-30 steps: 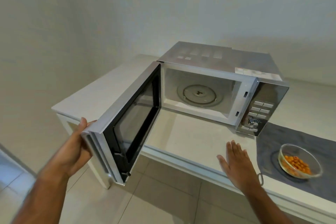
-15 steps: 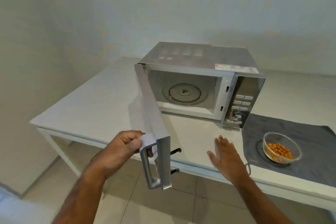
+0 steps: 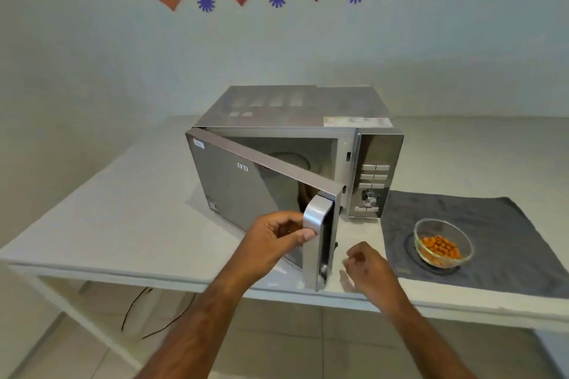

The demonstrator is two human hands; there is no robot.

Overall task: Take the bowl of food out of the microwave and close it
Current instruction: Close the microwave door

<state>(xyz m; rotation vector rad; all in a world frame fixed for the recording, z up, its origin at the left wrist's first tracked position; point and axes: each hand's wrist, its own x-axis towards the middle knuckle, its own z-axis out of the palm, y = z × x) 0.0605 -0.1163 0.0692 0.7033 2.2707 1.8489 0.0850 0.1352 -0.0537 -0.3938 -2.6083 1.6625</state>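
Observation:
A silver microwave (image 3: 295,108) stands on the white table (image 3: 129,224). Its door (image 3: 246,191) hangs partly ajar, roughly a third of the way from shut. My left hand (image 3: 277,237) grips the door's silver handle (image 3: 317,218) near the door's free edge. My right hand (image 3: 368,266) hovers just right of the door, fingers loosely curled, holding nothing. A glass bowl of orange food (image 3: 443,243) rests on a grey cloth (image 3: 498,224) to the right of the microwave. The oven's inside is mostly hidden behind the door.
The microwave's control panel with buttons and a dial (image 3: 369,198) faces me. A black cable (image 3: 144,314) trails on the tiled floor under the table. A wall with brown and blue decorations stands behind the table.
My left hand has swung the door from wide open to partly ajar. My right hand went from flat and spread to loosely curled. The view moved back and left.

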